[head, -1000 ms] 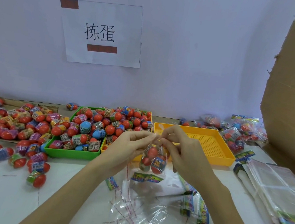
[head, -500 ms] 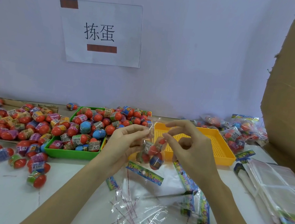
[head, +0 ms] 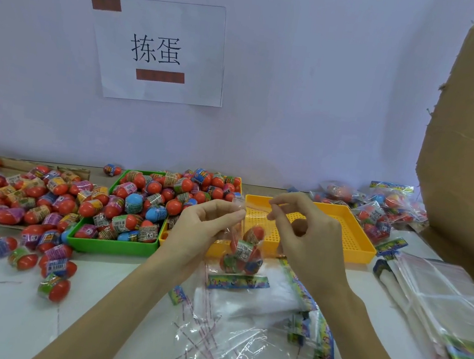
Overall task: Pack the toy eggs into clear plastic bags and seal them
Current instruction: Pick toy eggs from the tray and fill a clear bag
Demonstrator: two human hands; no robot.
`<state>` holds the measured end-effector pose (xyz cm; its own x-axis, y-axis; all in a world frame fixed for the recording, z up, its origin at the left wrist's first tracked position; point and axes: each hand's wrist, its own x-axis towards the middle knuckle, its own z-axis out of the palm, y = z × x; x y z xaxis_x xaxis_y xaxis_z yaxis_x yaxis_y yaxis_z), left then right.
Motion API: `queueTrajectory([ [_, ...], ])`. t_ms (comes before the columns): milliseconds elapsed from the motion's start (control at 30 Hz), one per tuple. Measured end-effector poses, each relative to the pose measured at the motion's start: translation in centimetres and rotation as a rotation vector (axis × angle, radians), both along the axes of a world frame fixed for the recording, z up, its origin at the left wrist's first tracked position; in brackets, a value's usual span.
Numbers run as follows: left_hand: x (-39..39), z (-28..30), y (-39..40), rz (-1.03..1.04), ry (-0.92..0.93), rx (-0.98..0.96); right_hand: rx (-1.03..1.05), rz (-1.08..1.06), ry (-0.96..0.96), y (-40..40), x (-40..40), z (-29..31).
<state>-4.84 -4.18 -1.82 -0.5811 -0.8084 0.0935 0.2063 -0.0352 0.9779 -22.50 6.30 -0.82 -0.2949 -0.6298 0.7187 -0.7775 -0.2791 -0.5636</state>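
A clear plastic bag with several red toy eggs hangs in the air in front of the yellow tray. My left hand pinches the bag's top left corner. My right hand pinches a thin strip at the bag's top, thumb and forefinger together, the other fingers spread. The bag's printed header strip dangles at the bottom. Loose red eggs fill the green tray and lie heaped on the table to the left.
An empty yellow perforated tray stands behind my hands. Filled bags are piled at the back right. Empty bags lie stacked at the right and under my hands. Peeled strips litter the front. A cardboard box rises on the right.
Both hands have lifted the bag of eggs and drawn apart. The right hand has pulled away from the bag's mouth to the right, pinching a thin strip.
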Motion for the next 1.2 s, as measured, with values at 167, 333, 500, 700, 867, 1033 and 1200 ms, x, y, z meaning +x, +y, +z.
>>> queueTrajectory([
  [167, 0.0, 0.4, 0.6, 0.012, -0.060, -0.113, -0.060, -0.002, 0.203, -0.1, 1.0, 0.0],
  [333, -0.2, 0.2, 1.1, 0.047, -0.110, -0.329, -0.042, -0.042, 0.246, -0.1, 1.0, -0.2],
  [500, -0.4, 0.4, 1.7, 0.035, -0.123, -0.459, -0.013, -0.056, 0.241, 0.0, 0.5, 0.0],
  [700, -0.6, 0.3, 1.9, 0.043, -0.147, -0.556, 0.007, -0.046, 0.262, 0.1, 0.6, 0.2],
  [867, -0.5, 0.0, 1.4, 0.057, -0.179, -0.541, 0.018, -0.041, 0.291, 0.0, 0.7, -0.1],
  [1033, -0.3, 0.0, 1.2, 0.059, -0.208, -0.521, 0.021, -0.056, 0.312, -0.1, 0.5, -0.1],
  [1200, -0.3, 0.0, 1.3, 0.064, -0.197, -0.508, -0.020, -0.082, 0.322, -0.1, 0.6, 0.0],
])
